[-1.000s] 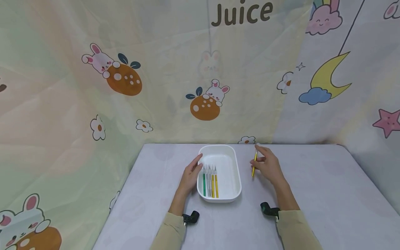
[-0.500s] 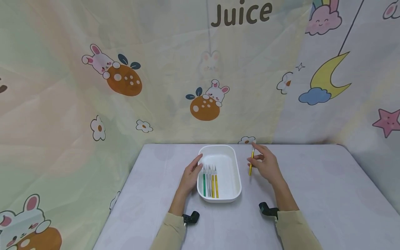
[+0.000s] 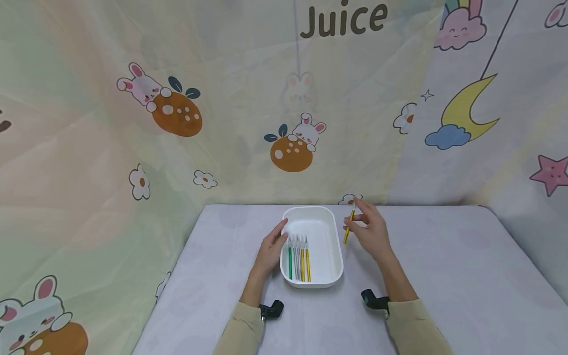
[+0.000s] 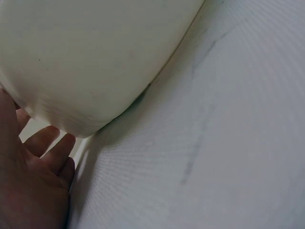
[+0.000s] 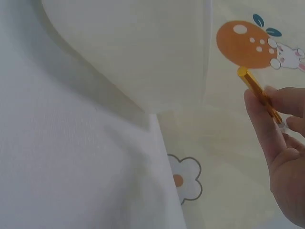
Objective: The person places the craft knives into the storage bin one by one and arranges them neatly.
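Note:
My left hand holds the white tray by its left side, with fingertips over the rim; in the left wrist view, other fingers bend against the tray's outer wall. Several slim sticks lie side by side in the tray's left half, one green, some grey, some gold, all with pale, narrow upper ends. Just right of the tray, my right hand pinches a slim gold stick between thumb and fingers. It is tilted in the air, its gold end low and its pale end up by the index fingertip.
The table has a white cloth. A printed fabric backdrop rises right behind its far edge. Black wrist cameras on straps sit at both sleeves, the left one and the right one.
My right hand has moved left toward the tray with the gold stick, which leans more now. The left hand, the tray and the sticks in it have stayed in place.

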Demonstrator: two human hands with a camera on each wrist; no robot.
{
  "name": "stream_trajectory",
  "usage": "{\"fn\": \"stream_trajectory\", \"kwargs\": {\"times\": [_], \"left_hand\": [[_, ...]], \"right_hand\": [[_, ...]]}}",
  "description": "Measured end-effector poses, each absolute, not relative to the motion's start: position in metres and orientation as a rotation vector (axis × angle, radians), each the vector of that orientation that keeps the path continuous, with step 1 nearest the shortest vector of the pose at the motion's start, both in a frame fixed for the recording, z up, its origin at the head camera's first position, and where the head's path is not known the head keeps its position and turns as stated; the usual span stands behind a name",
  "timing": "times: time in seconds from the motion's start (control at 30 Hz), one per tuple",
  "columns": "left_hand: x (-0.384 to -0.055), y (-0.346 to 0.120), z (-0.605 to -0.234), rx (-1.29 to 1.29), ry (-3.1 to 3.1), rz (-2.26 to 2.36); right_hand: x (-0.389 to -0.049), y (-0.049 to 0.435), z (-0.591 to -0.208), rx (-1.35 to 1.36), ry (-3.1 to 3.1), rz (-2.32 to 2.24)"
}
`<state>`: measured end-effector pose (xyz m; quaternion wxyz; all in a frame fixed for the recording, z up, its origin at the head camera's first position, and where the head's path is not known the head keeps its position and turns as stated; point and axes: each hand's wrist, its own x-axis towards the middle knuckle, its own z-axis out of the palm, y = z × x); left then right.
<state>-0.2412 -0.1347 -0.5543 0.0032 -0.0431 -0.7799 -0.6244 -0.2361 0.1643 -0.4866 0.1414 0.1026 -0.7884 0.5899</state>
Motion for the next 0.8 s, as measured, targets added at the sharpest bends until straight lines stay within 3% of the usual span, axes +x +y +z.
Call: {"fn": "stream_trajectory", "kwargs": {"times": [0.8], "left_hand": [[-0.241, -0.136, -0.555, -0.159, -2.450, -1.943]], "right_hand": [[-0.231, 0.131, -0.486, 0.407, -2.371, 1.610]]}}
